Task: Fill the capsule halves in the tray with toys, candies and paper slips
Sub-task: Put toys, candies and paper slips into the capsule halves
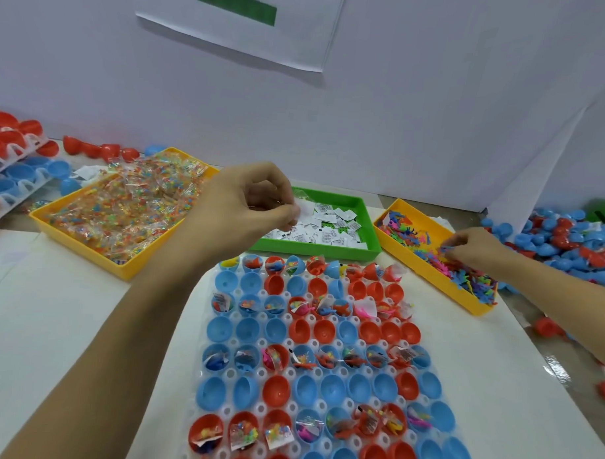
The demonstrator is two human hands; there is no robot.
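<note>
Nearest, clear plastic tray of red and blue capsule halves; left hand pinches seemingly a white paper slip, right hand pinches small colourful plastic toys.

A white tabletop carries the capsule tray, a yellow candy bin, a green slip bin, a yellow toy bin, stacked trays and loose capsule halves.

Head view, close, angled down over tray.
</note>
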